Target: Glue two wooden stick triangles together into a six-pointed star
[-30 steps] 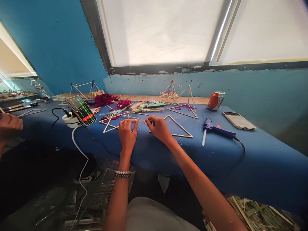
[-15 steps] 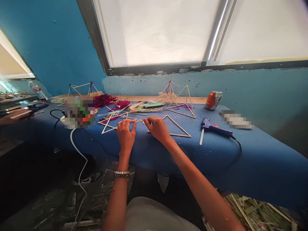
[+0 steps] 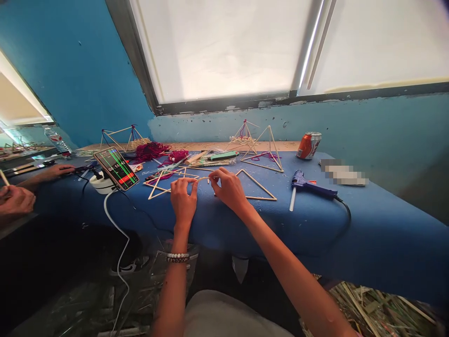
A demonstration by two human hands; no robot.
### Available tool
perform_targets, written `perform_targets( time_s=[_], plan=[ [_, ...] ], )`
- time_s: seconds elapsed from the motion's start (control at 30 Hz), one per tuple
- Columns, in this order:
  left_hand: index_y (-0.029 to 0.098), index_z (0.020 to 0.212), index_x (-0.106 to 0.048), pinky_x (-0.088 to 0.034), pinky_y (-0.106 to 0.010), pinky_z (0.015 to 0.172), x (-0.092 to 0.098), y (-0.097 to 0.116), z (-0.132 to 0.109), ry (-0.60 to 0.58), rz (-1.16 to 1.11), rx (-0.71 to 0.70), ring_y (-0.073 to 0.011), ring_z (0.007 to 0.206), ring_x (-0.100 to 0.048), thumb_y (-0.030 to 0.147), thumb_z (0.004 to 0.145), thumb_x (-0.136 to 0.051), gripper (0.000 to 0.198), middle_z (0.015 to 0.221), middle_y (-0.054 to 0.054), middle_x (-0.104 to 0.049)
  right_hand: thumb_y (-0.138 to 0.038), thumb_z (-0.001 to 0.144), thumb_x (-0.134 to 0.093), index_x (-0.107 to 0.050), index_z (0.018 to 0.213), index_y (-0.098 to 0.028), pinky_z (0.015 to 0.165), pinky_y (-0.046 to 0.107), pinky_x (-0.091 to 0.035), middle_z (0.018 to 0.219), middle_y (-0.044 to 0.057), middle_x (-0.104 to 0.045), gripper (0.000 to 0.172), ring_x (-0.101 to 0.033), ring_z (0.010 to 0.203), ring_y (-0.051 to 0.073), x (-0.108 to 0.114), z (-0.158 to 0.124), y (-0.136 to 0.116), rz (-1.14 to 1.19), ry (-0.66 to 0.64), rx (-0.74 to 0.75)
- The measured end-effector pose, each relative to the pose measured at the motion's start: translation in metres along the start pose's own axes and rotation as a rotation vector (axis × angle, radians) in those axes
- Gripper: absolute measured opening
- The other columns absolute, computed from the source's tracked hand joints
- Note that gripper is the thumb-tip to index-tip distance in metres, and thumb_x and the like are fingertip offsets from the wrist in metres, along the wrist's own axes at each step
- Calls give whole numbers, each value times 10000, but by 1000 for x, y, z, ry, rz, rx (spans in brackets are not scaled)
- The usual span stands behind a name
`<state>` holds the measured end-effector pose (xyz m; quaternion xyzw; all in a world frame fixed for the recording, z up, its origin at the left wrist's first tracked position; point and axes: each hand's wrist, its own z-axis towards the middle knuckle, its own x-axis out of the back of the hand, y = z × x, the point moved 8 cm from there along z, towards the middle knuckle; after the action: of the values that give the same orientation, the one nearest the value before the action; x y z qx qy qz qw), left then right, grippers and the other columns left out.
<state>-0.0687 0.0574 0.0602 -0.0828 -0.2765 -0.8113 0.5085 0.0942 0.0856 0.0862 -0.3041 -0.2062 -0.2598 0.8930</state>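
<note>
My left hand point(image 3: 184, 195) is closed in a pinch at the front of the table, fingertips together on one end of a thin pale strip point(image 3: 202, 178). The strip looks slightly bent and spans the small gap to my right hand point(image 3: 227, 188), which pinches its other end. Whether it is a wooden stick or something softer is too small to tell. Just left of my left hand lie joined stick frames point(image 3: 159, 191). A flat stick triangle point(image 3: 260, 185) rests on the table, partly behind my right hand. Further right lies a blue hot glue gun point(image 3: 310, 185) with a glue stick in it.
Stick pyramids point(image 3: 269, 150), dark red yarn point(image 3: 151, 150) and a green utility knife point(image 3: 223, 155) are at the back. A phone point(image 3: 117, 168) leans by a white power strip point(image 3: 101, 183). A can point(image 3: 308, 145) stands right. Another person's hands point(image 3: 16, 200) are at the left.
My hands keep their pinch in nearly the same place, and the pale strip now looks more bent. At the left, the other person's hands have shifted, one now raised with a stick.
</note>
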Motion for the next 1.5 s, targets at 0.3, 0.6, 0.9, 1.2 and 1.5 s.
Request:
perform_targets(
  time_s=[0.3, 0.6, 0.9, 1.2, 1.5],
  plan=[
    [217, 986, -673, -454, -398, 943, 2, 3, 0, 6, -22, -20, -281, 1031, -551, 361, 1000, -575, 175, 1008, -66, -705, -185, 987, -605, -726, 905, -202, 757, 304, -393, 908, 38, -719, 148, -631, 768, 179, -1, 0, 3, -22, -9, -15],
    [224, 994, -677, -451, -396, 960, 2, 1, 0, -10, -43, -32, -274, 1046, -552, 366, 1001, -574, 176, 1020, -63, -705, -168, 999, -580, -710, 920, -190, 745, 271, -409, 939, 40, -699, 154, -620, 770, 156, -5, 1, 4, 70, -28, 5],
    [230, 992, -670, -451, -410, 965, -1, 1, 1, -31, -30, -41, -282, 1056, -552, 380, 1002, -567, 182, 1031, -67, -704, -191, 1005, -567, -678, 907, -200, 732, 269, -401, 931, 31, -698, 149, -599, 726, 143, -3, 2, 2, 95, -22, -3],
    [224, 1003, -639, -457, -422, 957, -1, -3, -1, -14, 1, 6, -290, 1053, -556, 396, 1026, -511, 216, 1030, -81, -701, -320, 988, -597, -643, 1166, -187, 684, 255, -409, 872, 14, -699, 228, -592, 663, 141, 0, 3, 9, 138, 20, -107],
    [231, 985, -630, -465, -426, 957, -2, -2, 0, -9, 10, 8, -293, 1050, -565, 384, 1021, -518, 193, 1019, -83, -697, -260, 928, -658, -685, 1062, -189, 677, 256, -411, 855, 9, -701, 154, -583, 655, 137, -2, 2, 9, 141, -11, -92]
  ],
)
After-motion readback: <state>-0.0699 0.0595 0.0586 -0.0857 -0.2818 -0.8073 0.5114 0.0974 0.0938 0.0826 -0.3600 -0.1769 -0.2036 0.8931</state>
